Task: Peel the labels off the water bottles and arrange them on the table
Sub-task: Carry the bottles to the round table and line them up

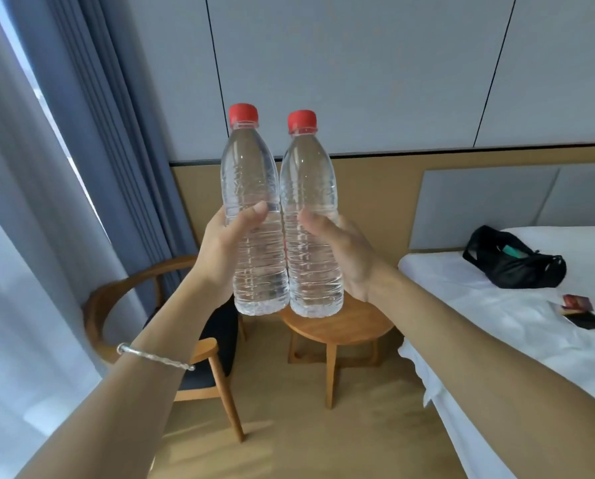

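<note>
Holding two clear plastic water bottles with red caps side by side, left hand [225, 247] wrapped round the left bottle [254, 219], right hand [344, 257] wrapped round the right bottle [311, 223], bottles upright, touching, up above the small round wooden table [344, 326].

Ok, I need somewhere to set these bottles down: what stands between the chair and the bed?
A small round wooden table stands on the floor between the chair and the bed, as the head view shows.
</note>
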Motion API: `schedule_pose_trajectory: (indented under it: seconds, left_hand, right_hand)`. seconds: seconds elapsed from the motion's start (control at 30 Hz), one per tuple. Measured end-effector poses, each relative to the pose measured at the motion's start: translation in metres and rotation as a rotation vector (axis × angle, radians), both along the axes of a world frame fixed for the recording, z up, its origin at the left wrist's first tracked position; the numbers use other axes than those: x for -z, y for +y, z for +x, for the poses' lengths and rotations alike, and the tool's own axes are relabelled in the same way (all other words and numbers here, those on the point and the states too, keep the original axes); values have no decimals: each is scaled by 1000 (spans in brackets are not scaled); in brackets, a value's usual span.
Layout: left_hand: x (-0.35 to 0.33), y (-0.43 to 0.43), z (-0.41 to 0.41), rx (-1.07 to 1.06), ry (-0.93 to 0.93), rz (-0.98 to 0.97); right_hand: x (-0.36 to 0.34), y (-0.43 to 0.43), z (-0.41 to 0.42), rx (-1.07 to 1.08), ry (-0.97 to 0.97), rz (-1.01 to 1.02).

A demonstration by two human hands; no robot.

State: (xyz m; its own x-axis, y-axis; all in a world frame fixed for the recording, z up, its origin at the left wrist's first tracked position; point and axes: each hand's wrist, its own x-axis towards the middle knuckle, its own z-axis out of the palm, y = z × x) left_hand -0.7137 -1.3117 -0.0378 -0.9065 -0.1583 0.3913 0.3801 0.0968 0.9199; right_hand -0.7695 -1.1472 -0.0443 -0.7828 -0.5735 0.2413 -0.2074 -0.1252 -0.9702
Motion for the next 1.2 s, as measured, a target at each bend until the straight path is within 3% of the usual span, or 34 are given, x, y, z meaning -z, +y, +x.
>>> schedule_pose_trajectory:
  seconds: [0.6,0.9,1.2]
  left_hand:
    - [66,90,-307,36,-231,5]
    - [160,50,-482,152,-304,121]
    - [247,5,-664,258,-512,179]
  right_hand:
    - [71,94,-309,3,-166,14]
    - [157,60,-471,22,-335,33]
    - [248,18,-644,121,-472,54]
